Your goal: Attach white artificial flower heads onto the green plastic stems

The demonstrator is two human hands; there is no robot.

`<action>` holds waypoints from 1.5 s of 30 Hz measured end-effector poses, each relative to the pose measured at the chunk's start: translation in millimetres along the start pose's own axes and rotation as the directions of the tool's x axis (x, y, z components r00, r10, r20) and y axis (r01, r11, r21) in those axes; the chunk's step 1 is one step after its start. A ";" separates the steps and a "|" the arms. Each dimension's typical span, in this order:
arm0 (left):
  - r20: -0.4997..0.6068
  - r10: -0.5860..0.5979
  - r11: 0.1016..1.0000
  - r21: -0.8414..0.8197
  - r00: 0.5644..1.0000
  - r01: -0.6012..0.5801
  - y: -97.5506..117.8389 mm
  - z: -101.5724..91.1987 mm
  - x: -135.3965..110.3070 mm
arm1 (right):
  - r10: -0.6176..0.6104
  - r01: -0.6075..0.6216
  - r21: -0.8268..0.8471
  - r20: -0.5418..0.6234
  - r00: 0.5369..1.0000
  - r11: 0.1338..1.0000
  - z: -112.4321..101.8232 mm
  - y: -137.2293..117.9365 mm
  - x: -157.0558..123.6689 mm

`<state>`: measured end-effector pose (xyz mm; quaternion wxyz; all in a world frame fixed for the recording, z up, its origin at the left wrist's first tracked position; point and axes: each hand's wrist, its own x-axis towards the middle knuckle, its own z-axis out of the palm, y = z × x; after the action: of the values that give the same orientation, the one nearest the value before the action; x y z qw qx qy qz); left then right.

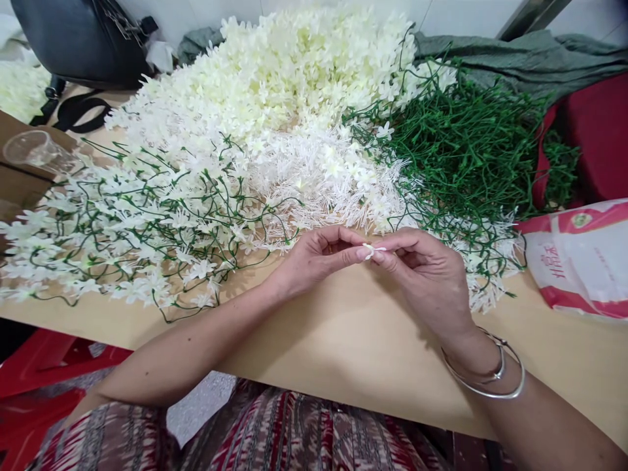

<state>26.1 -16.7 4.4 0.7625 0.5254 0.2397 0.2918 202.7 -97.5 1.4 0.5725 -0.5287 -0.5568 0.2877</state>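
Between my fingertips, at the middle of the table's near side, is a small white artificial flower [373, 250]. My left hand [321, 256] pinches it from one side with thumb and forefinger. From the other side my right hand [426, 271] is also closed in a pinch on it; the fingers cover part of the piece. Just beyond my hands lies a heap of white stamen pieces [314, 180]. Pale cream blossoms [294, 72] are piled behind that. Green plastic stems [471, 144] form a tangled heap to the right. White flowers on green stems [147, 222] spread out on the left.
A red and white plastic bag [583, 258] lies at the right, with a dark red bag [596, 137] behind it. At the back left stands a black bag [88, 42]. A clear plastic cup [36, 150] lies at the left edge. Red stools [44, 373] are below the table.
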 end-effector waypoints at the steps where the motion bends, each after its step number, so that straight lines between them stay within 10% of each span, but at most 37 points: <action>1: -0.008 0.007 1.000 0.004 1.000 -0.007 -0.4 1.1 0.0 | 0.012 -0.012 0.008 -0.012 1.000 1.000 0.5 1.1 0.5; 7: -0.111 0.115 0.988 0.121 0.987 -0.101 10.4 -2.1 -1.7 | 0.059 -0.055 0.060 -0.071 0.996 0.997 -1.6 6.6 4.4; 12: -0.308 0.376 0.869 0.444 0.874 -0.217 23.5 -20.2 0.3 | 0.123 -0.115 0.076 -0.122 0.985 0.990 -10.2 17.4 6.7; 18: 0.031 0.483 0.483 0.824 0.875 -0.296 29.6 -33.9 1.2 | 0.050 -0.050 0.000 -0.147 0.988 0.999 -14.8 16.9 9.1; 24: 0.255 0.200 0.055 0.961 0.946 -0.270 35.5 -41.8 -3.8 | 0.035 -0.044 -0.045 -0.176 0.984 0.998 -12.6 21.2 9.7; 34: 0.242 0.159 0.280 0.919 0.957 -0.279 25.3 -36.6 0.7 | 0.032 -0.052 -0.061 -0.295 0.955 0.997 -19.2 16.6 12.5; 41: 0.194 0.273 0.119 0.965 0.942 -0.233 19.2 -28.7 0.1 | -0.025 0.017 -0.024 -0.374 0.927 1.000 -15.2 22.6 13.8; 45: 0.212 0.318 -0.006 0.975 0.924 -0.222 25.6 -18.1 11.4 | -0.068 0.053 -0.075 -0.209 0.975 0.996 -1.3 16.3 0.8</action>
<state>17.1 10.3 21.8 0.1135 0.9262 0.2942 0.2065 208.2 -92.6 -13.2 0.6183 -0.5586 -0.5181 0.1929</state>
